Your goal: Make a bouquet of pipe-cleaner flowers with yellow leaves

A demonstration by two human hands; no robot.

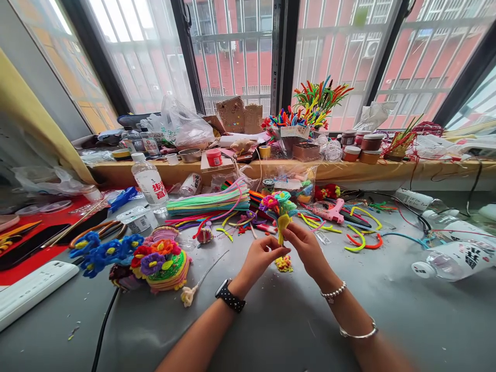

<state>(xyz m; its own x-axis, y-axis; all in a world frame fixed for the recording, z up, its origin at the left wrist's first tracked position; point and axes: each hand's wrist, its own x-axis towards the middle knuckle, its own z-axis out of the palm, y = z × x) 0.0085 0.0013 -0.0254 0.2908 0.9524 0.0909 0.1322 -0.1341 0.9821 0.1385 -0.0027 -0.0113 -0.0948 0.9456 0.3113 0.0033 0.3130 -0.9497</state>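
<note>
Frame centre: left hand [260,257] and right hand [306,247] both pinched shut on yellow stem of pipe-cleaner flower bunch [279,208] above desk [294,315].

Bare forearms, no sleeves. Left wrist has a black watch [230,296] (dotted strap), right has a pearl bracelet [333,293] plus a thin silver bangle [358,332] further up.

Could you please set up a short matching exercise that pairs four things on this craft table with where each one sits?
Things:
1. pipe-cleaner bouquet
2. pink glue gun
3. blue flowers
4. tipped bottle

Places:
A. far right, lying on its side
B. held between left hand and right hand
C. left, beside the coiled basket
D. right of the bouquet, on the table

Pairs: 1-B, 2-D, 3-C, 4-A
</note>
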